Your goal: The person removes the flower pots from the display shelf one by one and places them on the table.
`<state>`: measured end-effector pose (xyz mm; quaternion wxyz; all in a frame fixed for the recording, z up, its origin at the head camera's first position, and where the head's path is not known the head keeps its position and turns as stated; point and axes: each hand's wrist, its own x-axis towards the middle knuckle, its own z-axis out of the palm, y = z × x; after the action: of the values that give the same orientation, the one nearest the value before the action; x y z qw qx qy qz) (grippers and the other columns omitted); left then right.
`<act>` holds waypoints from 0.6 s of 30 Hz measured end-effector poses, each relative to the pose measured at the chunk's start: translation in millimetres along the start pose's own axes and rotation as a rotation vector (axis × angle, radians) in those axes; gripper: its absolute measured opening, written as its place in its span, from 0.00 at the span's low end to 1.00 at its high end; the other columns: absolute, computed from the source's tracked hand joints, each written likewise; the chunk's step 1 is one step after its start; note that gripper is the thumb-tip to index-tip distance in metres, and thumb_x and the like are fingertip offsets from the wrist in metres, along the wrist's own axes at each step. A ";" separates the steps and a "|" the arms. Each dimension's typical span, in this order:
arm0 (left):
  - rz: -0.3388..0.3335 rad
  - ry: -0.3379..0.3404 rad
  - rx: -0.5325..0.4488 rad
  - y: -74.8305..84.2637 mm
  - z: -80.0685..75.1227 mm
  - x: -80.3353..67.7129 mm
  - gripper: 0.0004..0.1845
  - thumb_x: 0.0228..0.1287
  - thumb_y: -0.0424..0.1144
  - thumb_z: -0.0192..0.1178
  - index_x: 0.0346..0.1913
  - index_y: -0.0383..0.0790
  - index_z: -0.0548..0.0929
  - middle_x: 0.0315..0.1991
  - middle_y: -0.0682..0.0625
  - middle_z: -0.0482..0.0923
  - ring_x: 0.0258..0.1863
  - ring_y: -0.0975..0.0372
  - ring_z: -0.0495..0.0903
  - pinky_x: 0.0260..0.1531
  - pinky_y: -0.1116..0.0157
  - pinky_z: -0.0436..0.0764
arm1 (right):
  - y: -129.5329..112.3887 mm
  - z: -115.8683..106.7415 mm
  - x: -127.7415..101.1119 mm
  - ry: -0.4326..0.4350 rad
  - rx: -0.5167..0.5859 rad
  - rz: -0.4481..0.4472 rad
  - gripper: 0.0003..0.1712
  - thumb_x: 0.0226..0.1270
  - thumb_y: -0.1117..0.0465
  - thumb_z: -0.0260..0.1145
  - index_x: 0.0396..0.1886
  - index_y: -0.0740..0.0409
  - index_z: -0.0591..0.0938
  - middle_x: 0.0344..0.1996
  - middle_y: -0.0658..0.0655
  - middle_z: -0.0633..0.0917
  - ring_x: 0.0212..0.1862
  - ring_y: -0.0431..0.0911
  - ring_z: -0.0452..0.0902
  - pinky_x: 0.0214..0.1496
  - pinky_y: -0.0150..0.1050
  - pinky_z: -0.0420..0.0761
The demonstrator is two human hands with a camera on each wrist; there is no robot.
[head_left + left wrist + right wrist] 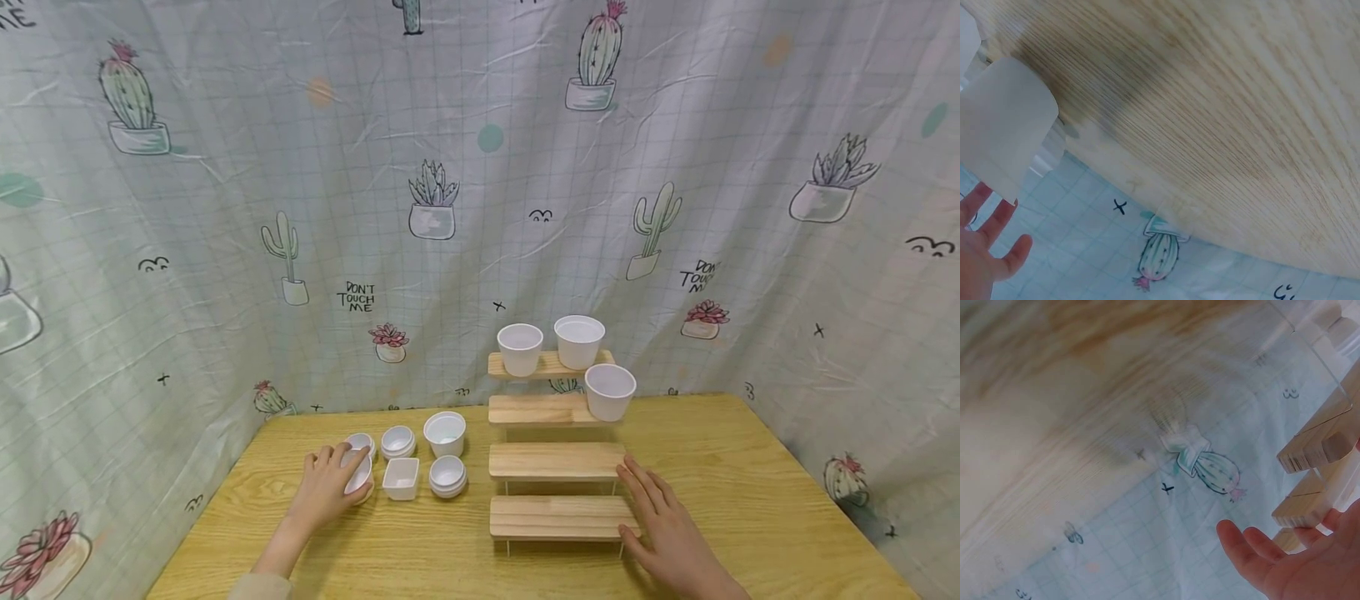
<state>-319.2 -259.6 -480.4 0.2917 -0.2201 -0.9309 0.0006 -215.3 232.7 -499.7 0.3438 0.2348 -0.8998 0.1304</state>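
Note:
My left hand [341,475] lies on a small white round pot [360,479] at the front left of a group of pots; its fingers rest loosely against it. In the left wrist view the pot [1004,125] stands just past my spread fingers [988,219]. My right hand [651,507] lies flat, fingers straight, on the right end of the lowest step of a wooden stepped shelf [555,517]. The right wrist view shows the open palm [1300,565] under the step ends [1316,447].
On the wooden table [750,500] beside my left hand stand a square white pot [401,478] and several round ones [445,433]. Two white cups [520,348] sit on the top step, one [610,392] on the second. A cactus-print curtain [450,208] closes the back and sides.

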 end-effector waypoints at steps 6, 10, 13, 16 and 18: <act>0.004 -0.026 -0.013 0.3 0.8 0.4 0.28 0.43 0.51 0.66 0.50 0.45 0.78 0.43 0.42 0.73 0.38 0.51 0.70 0.34 0.50 0.65 | 1.0 1.2 -0.2 -0.010 0.000 0.002 0.46 0.43 0.55 0.68 0.64 0.63 0.61 0.64 0.63 0.63 0.57 0.54 0.60 0.68 0.24 0.35; -0.002 -0.040 -0.016 0.3 1.2 0.6 0.27 0.44 0.51 0.66 0.50 0.45 0.78 0.43 0.42 0.73 0.38 0.51 0.70 0.34 0.50 0.65 | 1.8 1.9 0.1 -0.004 0.000 -0.008 0.46 0.44 0.54 0.67 0.64 0.63 0.61 0.64 0.63 0.63 0.58 0.53 0.59 0.68 0.24 0.35; -0.010 -0.055 -0.019 0.7 1.4 0.1 0.27 0.45 0.51 0.65 0.51 0.45 0.77 0.43 0.42 0.73 0.38 0.50 0.70 0.35 0.49 0.65 | 1.9 1.9 0.3 0.006 0.001 -0.015 0.45 0.45 0.54 0.66 0.64 0.64 0.61 0.64 0.63 0.63 0.58 0.53 0.59 0.68 0.25 0.36; -0.019 -0.067 -0.017 1.5 1.0 -1.1 0.27 0.47 0.51 0.64 0.51 0.45 0.77 0.43 0.42 0.73 0.38 0.50 0.70 0.34 0.49 0.66 | 1.6 1.2 0.6 0.017 0.006 -0.023 0.44 0.45 0.54 0.66 0.63 0.65 0.62 0.63 0.64 0.63 0.57 0.55 0.60 0.68 0.25 0.36; -0.023 -0.067 -0.010 2.1 0.8 -2.2 0.26 0.47 0.51 0.64 0.51 0.46 0.77 0.42 0.42 0.73 0.38 0.50 0.70 0.34 0.49 0.66 | 1.1 0.6 0.8 0.021 0.010 -0.025 0.44 0.45 0.54 0.66 0.63 0.65 0.62 0.63 0.64 0.64 0.57 0.55 0.61 0.68 0.25 0.36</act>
<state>-317.2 -258.6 -482.5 0.2591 -0.2106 -0.9426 0.0000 -216.7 233.2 -499.7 0.3536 0.2462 -0.8925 0.1332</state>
